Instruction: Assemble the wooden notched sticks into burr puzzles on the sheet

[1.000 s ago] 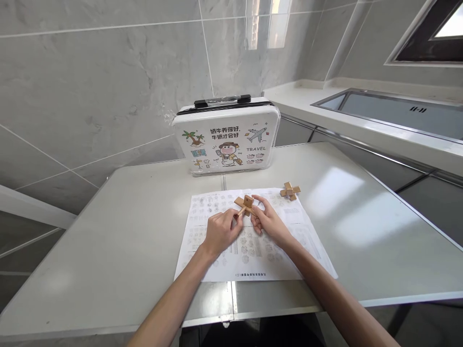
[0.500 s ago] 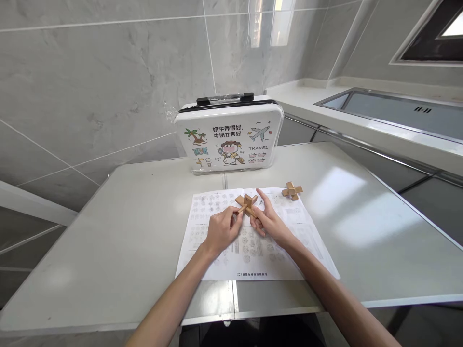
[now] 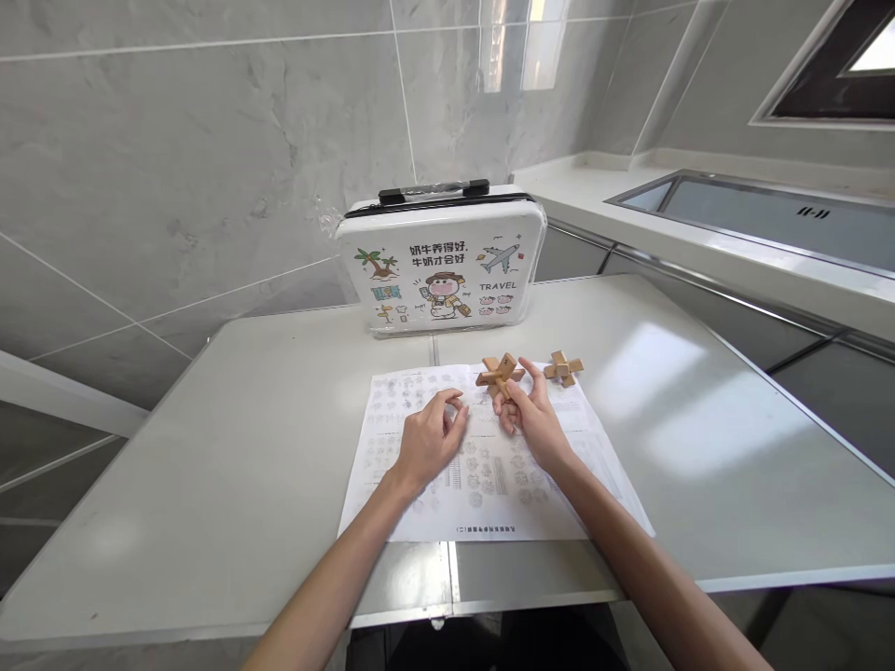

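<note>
My right hand (image 3: 530, 417) pinches a wooden cross-shaped puzzle (image 3: 500, 374) and holds it just above the far edge of a printed paper sheet (image 3: 489, 457). My left hand (image 3: 428, 440) rests over the sheet to the left of the puzzle, fingers curled in a loose pinch with nothing visible in them. A second, smaller wooden cross puzzle (image 3: 563, 368) lies on the sheet's far right corner, just right of my right hand.
A white travel case with cartoon prints (image 3: 438, 265) stands upright at the back of the grey table (image 3: 210, 447). Tiled wall behind it. A counter with a steel sink (image 3: 755, 216) runs along the right.
My left hand let go of the wooden puzzle and drew back slightly. My right hand carried the puzzle up and to the right, toward the second puzzle.
</note>
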